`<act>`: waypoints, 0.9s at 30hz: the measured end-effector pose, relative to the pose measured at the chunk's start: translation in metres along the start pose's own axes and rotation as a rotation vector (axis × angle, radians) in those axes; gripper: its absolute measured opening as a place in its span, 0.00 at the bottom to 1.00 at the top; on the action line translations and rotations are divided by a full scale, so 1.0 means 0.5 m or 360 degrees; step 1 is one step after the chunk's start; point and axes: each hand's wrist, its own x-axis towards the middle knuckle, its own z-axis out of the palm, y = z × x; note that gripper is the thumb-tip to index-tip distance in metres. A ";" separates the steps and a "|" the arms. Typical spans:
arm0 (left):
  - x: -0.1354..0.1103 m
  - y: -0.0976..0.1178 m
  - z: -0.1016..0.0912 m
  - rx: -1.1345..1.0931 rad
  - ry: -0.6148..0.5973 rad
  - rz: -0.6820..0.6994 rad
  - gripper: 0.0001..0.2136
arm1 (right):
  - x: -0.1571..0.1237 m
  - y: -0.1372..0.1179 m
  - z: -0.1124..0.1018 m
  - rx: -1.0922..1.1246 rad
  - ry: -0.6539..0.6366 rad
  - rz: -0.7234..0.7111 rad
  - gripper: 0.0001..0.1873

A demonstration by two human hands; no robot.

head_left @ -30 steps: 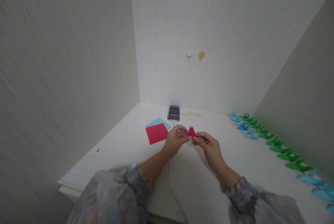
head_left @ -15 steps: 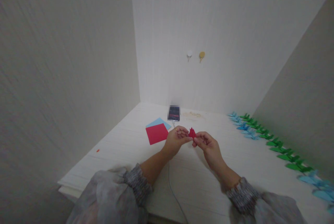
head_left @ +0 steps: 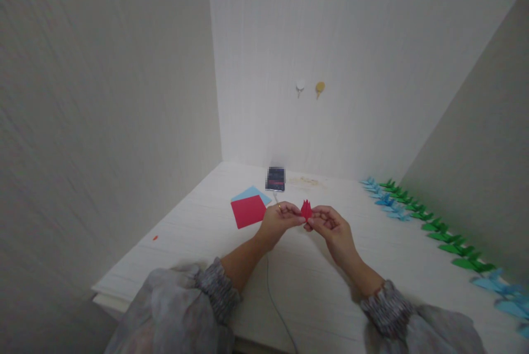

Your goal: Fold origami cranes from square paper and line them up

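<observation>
A small folded red paper piece [head_left: 306,210] is held above the white table [head_left: 198,235] between both hands. My left hand [head_left: 279,222] pinches its left side with thumb and fingers closed; a ring shows on one finger. My right hand [head_left: 330,227] pinches its right side, fingers curled. Both forearms wear grey gathered sleeves.
A red paper sheet [head_left: 248,211] lies over a light blue sheet [head_left: 250,192] left of my hands. A phone [head_left: 275,179] lies behind, with a cable [head_left: 275,299] running toward me. Several green and blue folded paper pieces [head_left: 433,227] line the right wall. Two wall hooks [head_left: 309,87] hang above.
My hands have shifted slightly and turned the red piece a little; my right hand's fingers have regripped. Everything else on the table is unmoved.
</observation>
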 end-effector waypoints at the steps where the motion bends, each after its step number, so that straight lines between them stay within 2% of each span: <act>1: 0.000 0.000 0.000 -0.0004 -0.0015 0.0007 0.13 | 0.000 0.000 0.000 -0.0002 0.0012 -0.0007 0.15; 11: 0.003 0.006 0.000 0.0010 -0.0018 0.0064 0.14 | -0.001 -0.002 0.001 -0.0113 0.0038 -0.0086 0.13; 16: 0.004 0.001 -0.002 0.0037 -0.0013 0.0080 0.14 | 0.000 0.006 -0.003 -0.0227 0.0033 -0.0032 0.12; 21: 0.005 -0.002 -0.004 0.0083 0.0006 0.0076 0.14 | 0.001 0.005 0.000 -0.0142 0.0091 -0.0027 0.14; 27: 0.006 -0.005 -0.005 0.0043 -0.0024 0.0019 0.14 | 0.000 0.001 -0.001 -0.0064 0.0051 -0.0004 0.14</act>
